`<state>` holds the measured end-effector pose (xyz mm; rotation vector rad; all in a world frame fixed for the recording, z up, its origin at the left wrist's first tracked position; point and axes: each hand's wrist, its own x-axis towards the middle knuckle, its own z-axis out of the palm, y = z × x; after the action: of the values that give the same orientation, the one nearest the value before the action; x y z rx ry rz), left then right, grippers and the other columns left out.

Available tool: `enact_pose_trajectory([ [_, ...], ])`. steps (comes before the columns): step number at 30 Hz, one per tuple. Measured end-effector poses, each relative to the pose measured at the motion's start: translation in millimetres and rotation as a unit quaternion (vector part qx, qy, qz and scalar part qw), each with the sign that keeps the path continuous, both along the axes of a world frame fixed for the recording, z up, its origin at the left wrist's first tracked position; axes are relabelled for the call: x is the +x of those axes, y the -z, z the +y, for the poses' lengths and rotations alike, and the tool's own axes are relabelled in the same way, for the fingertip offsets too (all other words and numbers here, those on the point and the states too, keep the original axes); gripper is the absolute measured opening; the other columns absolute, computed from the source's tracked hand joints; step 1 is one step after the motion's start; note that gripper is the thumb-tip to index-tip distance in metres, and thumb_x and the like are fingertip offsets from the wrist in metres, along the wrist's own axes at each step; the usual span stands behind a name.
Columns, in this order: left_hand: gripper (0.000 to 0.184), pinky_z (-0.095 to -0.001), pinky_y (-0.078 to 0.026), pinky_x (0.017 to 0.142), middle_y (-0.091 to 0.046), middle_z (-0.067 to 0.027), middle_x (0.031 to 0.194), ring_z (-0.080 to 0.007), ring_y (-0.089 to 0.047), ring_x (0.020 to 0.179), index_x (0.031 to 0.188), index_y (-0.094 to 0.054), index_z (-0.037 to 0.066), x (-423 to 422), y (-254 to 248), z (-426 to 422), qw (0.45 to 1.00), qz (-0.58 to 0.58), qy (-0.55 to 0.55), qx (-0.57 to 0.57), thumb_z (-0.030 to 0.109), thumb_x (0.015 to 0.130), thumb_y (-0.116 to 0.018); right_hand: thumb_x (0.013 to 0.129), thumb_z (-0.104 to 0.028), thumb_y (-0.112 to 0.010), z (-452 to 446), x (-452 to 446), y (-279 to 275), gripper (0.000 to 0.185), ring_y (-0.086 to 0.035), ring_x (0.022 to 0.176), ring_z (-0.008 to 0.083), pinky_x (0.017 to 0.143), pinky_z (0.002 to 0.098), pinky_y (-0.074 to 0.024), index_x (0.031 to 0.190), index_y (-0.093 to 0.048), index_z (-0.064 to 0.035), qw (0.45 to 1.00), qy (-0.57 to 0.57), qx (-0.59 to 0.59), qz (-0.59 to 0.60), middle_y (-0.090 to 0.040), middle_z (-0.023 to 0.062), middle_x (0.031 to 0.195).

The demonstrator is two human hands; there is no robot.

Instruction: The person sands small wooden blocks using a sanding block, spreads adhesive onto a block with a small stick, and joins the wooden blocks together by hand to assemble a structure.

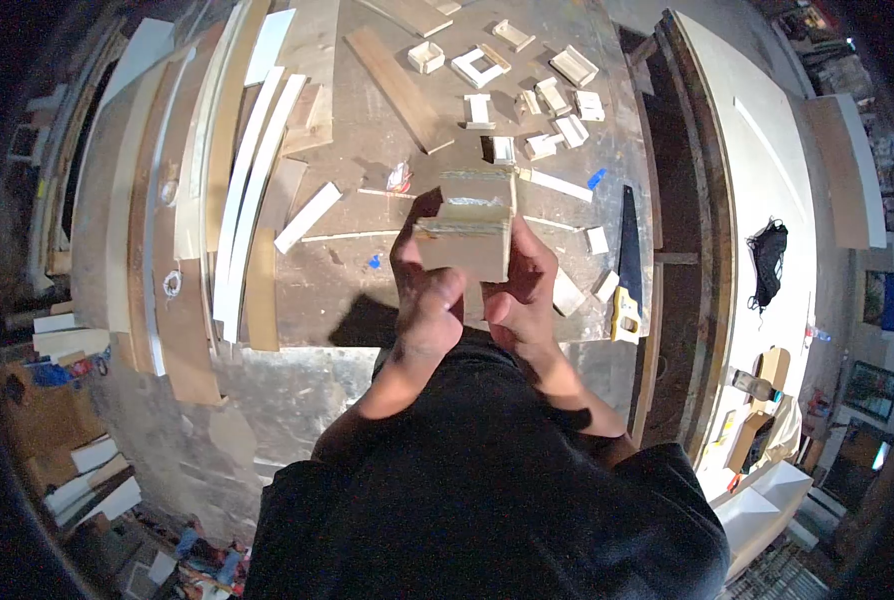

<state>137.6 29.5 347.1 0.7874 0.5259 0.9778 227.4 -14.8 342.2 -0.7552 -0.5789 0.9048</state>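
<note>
Between my two hands is a small wooden box-like piece (pixel 464 250) made of pale panels, raised over the near edge of the worktable. My left hand (pixel 429 305) is closed on its left side, with the thumb in front. My right hand (pixel 527 295) grips the right side, its thumb near the lower front corner. The fingers behind the piece are partly hidden. Just beyond it stands a small white block (pixel 504 150). To the right of my right hand lie a handsaw (pixel 627 265) with a yellow handle and a pale offcut (pixel 567 292).
Several small wooden box pieces (pixel 573 68) lie scattered at the back of the worktable (pixel 367 190). Long boards and strips (pixel 257 200) line its left side. A brown plank (pixel 397 90) lies behind. On the right, another bench (pixel 757 170) holds a black cloth item (pixel 768 262).
</note>
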Motion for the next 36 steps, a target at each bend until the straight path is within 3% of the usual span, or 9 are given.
enact_pose_trajectory([
  [2,0.068,-0.0389,-0.047,0.094,-0.061,-0.0148,0.121,-0.0268,-0.061,0.108,0.132,-0.05,0.001,1.0,2.7,1.8,0.995,-0.083,-0.04,-0.043,0.039,0.076,-0.06,0.068,-0.044,-0.088,1.6,4.3,-4.0,0.111,-0.044,0.133,0.0257,0.111,0.0413,-0.0349,0.148,-0.03,0.0058,0.999,-0.014,0.005,-0.037,-0.044,0.0151,0.146],
  [7,0.086,-0.0387,-0.047,0.092,-0.063,-0.0256,0.119,-0.0314,-0.063,0.103,0.136,-0.046,-0.007,0.3,-7.9,10.2,0.998,-0.051,-0.004,-0.046,0.05,0.073,-0.055,0.06,-0.034,-0.094,-3.7,17.1,-4.6,0.108,-0.056,0.111,0.0168,0.093,0.0329,-0.0481,0.146,-0.039,0.0034,0.993,-0.001,-0.02,-0.114,-0.052,0.014,0.139],
  [10,0.088,-0.0418,-0.049,0.097,-0.058,-0.018,0.127,-0.0285,-0.061,0.114,0.145,-0.035,0.001,-4.7,-4.6,11.3,0.991,-0.115,0.048,-0.05,0.034,0.072,-0.072,0.059,-0.028,-0.095,-3.3,20.4,-4.8,0.102,-0.058,0.108,0.0159,0.09,0.0307,-0.0491,0.142,-0.045,0.0042,0.981,0.021,0.005,-0.194,-0.057,0.0108,0.127],
  [20,0.081,-0.0346,-0.051,0.091,-0.062,-0.0111,0.118,-0.0208,-0.062,0.106,0.136,-0.044,0.002,-6.5,14.6,7.3,0.999,-0.009,0.034,0.033,0.036,0.07,-0.079,0.06,-0.022,-0.095,-3.7,19.3,-9.0,0.093,-0.057,0.1,0.0134,0.088,0.0289,-0.0492,0.137,-0.05,0.0052,0.987,0.037,-0.03,-0.156,-0.058,0.0069,0.116],
  [22,0.08,-0.0386,-0.048,0.097,-0.058,-0.0136,0.125,-0.0266,-0.058,0.114,0.138,-0.044,0.001,-9.2,18.9,6.3,0.999,-0.025,0.029,-0.01,0.034,0.073,-0.076,0.06,-0.021,-0.095,-6.1,22.5,-6.3,0.094,-0.057,0.099,0.0136,0.088,0.0289,-0.0492,0.138,-0.05,0.0051,0.986,0.034,-0.031,-0.163,-0.059,0.0069,0.116],
  [26,0.078,-0.0542,-0.03,0.117,-0.046,-0.0175,0.146,-0.0423,-0.039,0.137,0.14,-0.045,0.001,-8.0,24.8,13.1,0.984,-0.161,-0.037,-0.059,0.032,0.074,-0.072,0.079,-0.049,-0.079,-13.3,48.8,1.9,0.088,-0.059,0.09,0.0155,0.082,0.0301,-0.0498,0.138,-0.047,0.0084,0.975,0.094,-0.099,-0.176,-0.06,0.0082,0.107],
  [29,0.082,-0.0624,-0.024,0.117,-0.045,-0.0148,0.147,-0.0421,-0.039,0.137,0.142,-0.045,0.006,-24.5,23.6,27.6,0.979,-0.192,-0.057,-0.025,0.029,0.069,-0.073,0.099,-0.03,-0.058,-22.2,96.2,40.5,0.046,-0.06,0.082,0.0141,0.074,0.0277,-0.0498,0.125,-0.059,0.008,0.968,0.126,-0.177,-0.126,-0.065,0.0082,0.1],
  [32,0.082,-0.0635,-0.023,0.117,-0.046,-0.0139,0.145,-0.041,-0.042,0.134,0.143,-0.045,0.01,-41.5,16.7,37.3,0.983,-0.174,-0.056,0.018,0.028,0.068,-0.073,0.098,-0.038,-0.057,-46.9,130.9,72.6,0.046,-0.062,0.081,0.0146,0.074,0.0286,-0.0493,0.108,-0.066,0.0063,0.952,0.098,-0.243,-0.16,-0.066,0.0102,0.1],
  [36,0.088,-0.0624,-0.027,0.115,-0.047,-0.0173,0.141,-0.039,-0.044,0.133,0.144,-0.036,0.002,-64.6,30.7,42.2,0.976,-0.195,-0.093,-0.003,0.025,0.067,-0.071,0.094,-0.047,-0.056,-63.5,115.4,8.3,0.046,-0.054,0.073,0.0249,0.067,0.0348,-0.0467,0.076,-0.055,-0.0042,0.979,0.001,-0.035,-0.2,-0.058,0.0194,0.091],
])
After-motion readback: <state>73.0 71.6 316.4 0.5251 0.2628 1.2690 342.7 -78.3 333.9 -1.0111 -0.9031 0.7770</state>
